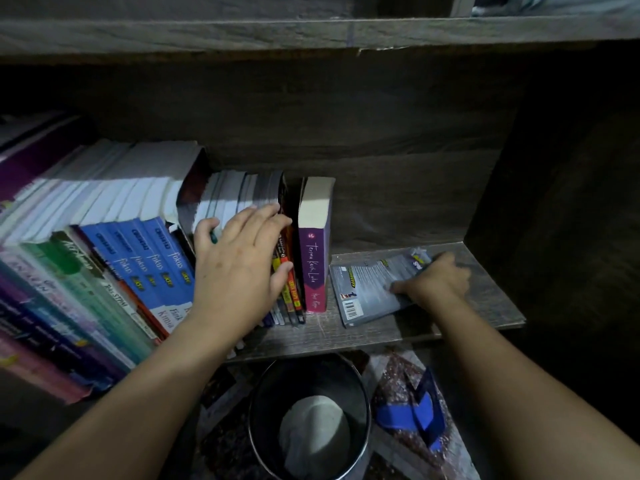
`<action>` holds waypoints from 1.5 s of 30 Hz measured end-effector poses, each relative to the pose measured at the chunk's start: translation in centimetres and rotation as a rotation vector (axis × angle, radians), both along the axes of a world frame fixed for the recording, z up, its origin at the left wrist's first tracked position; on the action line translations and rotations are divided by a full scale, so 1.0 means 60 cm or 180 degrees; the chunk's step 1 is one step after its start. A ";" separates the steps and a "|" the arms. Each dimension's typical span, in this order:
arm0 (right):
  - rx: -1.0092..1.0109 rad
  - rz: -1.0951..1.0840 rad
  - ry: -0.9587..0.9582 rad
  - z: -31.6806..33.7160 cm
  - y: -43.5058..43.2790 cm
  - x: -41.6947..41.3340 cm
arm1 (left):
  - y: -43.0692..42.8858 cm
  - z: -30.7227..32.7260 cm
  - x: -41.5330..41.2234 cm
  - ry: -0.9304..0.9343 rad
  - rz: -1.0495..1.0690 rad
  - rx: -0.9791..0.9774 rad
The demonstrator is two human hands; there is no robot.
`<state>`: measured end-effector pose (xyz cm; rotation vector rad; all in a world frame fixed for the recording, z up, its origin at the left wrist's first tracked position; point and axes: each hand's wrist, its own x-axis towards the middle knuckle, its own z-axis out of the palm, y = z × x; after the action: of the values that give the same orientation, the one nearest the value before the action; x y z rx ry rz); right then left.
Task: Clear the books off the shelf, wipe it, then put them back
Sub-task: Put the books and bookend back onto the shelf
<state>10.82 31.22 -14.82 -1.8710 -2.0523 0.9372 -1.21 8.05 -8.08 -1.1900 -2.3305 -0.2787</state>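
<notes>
- Dark wood-grain shelf (485,292) is running across the view, closed off by an upright side panel (554,202) on the right and a back panel (381,133) on the far side, with another board (311,32) hanging above.
- Open room is lying on the right part of the shelf, between the last standing book and the side panel; the near edge there is showing bare wood.
- Standing books are filling the left and middle of the shelf and leaning to the left, among them a run of blue books (156,258) with white lettering on their spines.
- Thin books (291,292) with red, yellow and dark spines are standing just left of a purple book (313,268), a thick paperback with pale page edges, standing upright at the right end of the row with a narrow gap on its left.
- Left hand (239,261) is lying spread over the row, fingers nearly straight and reaching onto the thin books, thumb resting on the page tops further left; it is pressing, not gripping.
- Grey book (367,289) is lying flat on the open right part, just right of the purple book, showing a barcode near its near corner and sitting askew to the shelf edge.
- Right hand (436,282) is holding the grey book at its right side, thumb lying on the cover and fingers curling down past its far right end; blur is hiding the fingertips.
- Round dark bin (256,393) is standing on the floor below the near edge, holding something white (311,434).
</notes>
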 end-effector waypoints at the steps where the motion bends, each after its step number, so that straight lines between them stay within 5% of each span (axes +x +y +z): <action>1: 0.0224 -0.0076 0.0258 0.012 -0.003 -0.008 | 0.000 0.002 0.000 -0.0012 -0.0016 -0.0012; 4: 0.1241 0.0278 0.1269 0.054 -0.033 -0.027 | -0.004 0.008 -0.002 -0.0045 -0.0103 -0.0113; 7: 0.1294 0.1295 0.1927 0.084 -0.090 -0.041 | -0.007 0.021 0.003 -0.0102 -0.0111 -0.0303; 13: -0.0698 0.2968 0.0408 0.053 -0.138 -0.052 | -0.019 0.028 0.007 -0.0094 0.0217 -0.0360; 27: -0.0399 0.2737 0.1395 0.062 -0.140 -0.071 | -0.043 0.062 0.002 -0.0634 0.0202 -0.0232; 33: 0.0113 0.2559 0.1698 0.095 -0.150 -0.081 | -0.076 0.066 0.027 0.0485 0.0753 -0.0490; 38: 0.0298 0.2700 0.1861 0.070 -0.150 -0.094 | -0.111 0.066 -0.007 0.0263 0.0823 -0.0338; 45: -0.0788 0.2183 0.3437 0.075 -0.148 -0.148 | -0.119 0.061 -0.019 0.0359 0.0577 -0.0216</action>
<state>1.94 22.34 -10.31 -0.3656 -1.8075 1.8583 -2.33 0.90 -4.45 -0.9899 -2.3447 -0.0677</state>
